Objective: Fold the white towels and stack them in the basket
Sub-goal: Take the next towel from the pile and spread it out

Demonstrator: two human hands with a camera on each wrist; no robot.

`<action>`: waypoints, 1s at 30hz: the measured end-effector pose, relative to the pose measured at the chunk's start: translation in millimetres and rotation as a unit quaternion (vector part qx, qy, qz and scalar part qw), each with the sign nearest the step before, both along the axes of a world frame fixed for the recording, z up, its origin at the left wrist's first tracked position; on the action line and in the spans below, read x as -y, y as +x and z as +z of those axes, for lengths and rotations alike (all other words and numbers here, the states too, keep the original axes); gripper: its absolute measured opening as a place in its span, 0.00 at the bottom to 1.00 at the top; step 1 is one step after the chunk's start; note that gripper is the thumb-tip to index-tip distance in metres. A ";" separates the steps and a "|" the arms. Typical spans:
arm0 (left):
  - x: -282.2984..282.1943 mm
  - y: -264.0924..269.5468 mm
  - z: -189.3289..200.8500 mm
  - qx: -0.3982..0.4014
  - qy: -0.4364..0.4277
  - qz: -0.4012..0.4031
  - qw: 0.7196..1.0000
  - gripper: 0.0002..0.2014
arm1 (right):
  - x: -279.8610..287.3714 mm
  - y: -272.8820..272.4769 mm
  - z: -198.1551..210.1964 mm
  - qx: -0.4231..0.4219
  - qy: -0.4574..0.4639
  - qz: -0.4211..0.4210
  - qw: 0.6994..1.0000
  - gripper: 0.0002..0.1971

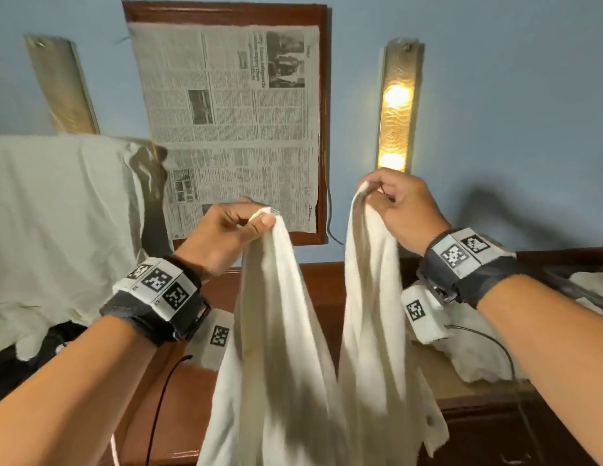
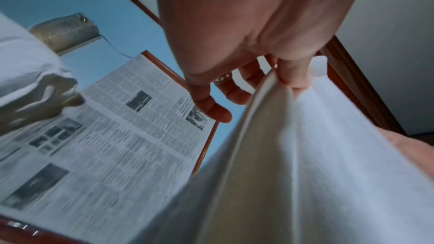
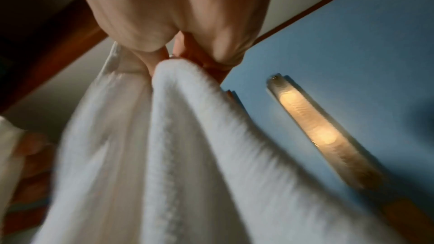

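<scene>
White towel (image 1: 286, 348) hanging in two soft drapes, left hand (image 1: 222, 237) and right hand (image 1: 401, 210) each pinching a top corner

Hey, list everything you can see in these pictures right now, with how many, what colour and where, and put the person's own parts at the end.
towel: one, white, held up in the middle, hanging down from both hands
sheet: one, pale white, draped at the left
loose towels: a white heap, count unclear, on the counter at the right
newspaper: one, grey print, covering the framed panel on the wall
frame: one, reddish wood, around the newspaper
wall lights: two, brassy, either side of the frame; the right one lit
counter: one, brown wood, below the hands
wall: blue, behind everything
wristbands: two, black with white coded tags
left hand: pinches one top corner
right hand: pinches the other corner
</scene>
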State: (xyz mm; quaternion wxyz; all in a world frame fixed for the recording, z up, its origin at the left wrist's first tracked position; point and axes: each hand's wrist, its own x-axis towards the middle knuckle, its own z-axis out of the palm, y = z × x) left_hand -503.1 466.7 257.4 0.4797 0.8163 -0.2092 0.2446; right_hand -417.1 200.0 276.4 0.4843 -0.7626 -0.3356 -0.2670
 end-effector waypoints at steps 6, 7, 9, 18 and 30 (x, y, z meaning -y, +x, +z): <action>-3.3 -10.8 37.1 0.121 -0.069 -0.008 0.990 0.11 | -29.4 -40.2 55.6 0.080 0.025 0.049 0.995 0.07; -2.2 -12.1 42.7 0.137 -0.081 -0.014 0.987 0.11 | -33.7 -45.8 62.4 0.087 0.027 0.058 0.994 0.03; 2.8 -10.7 51.2 0.162 -0.102 -0.036 0.981 0.09 | -42.6 -52.5 70.3 0.101 0.019 0.079 0.992 0.06; 28.6 10.9 61.5 0.120 -0.218 -0.161 0.955 0.07 | -56.6 -58.6 77.4 0.114 0.015 0.116 0.987 0.11; 31.3 20.6 46.6 -0.033 -0.222 -0.114 0.968 0.28 | -47.7 -44.0 56.1 -0.027 -0.095 0.207 0.973 0.11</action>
